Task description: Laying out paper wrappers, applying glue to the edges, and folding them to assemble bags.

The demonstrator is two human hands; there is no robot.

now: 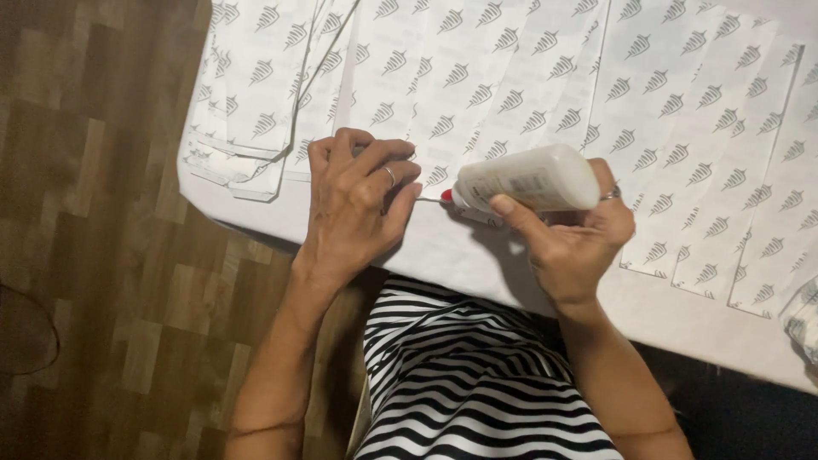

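My right hand point(579, 234) grips a white glue bottle point(524, 179) lying sideways, its red tip point(446, 195) pointing left. My left hand point(358, 200), a ring on one finger, has its fingers curled and pinches a thin pin-like thing point(429, 199) that meets the red tip. Both hands hover over the near edge of a white table surface point(460, 255). White paper sheets point(682, 111) printed with a repeated grey leaf-shaped mark lie in overlapping rows beyond the hands.
A loose stack of the same printed sheets point(256, 102) sits at the table's left corner. Brown wood-pattern floor point(102, 255) lies to the left. A black-and-white striped garment point(469, 383) covers my lap below the table edge.
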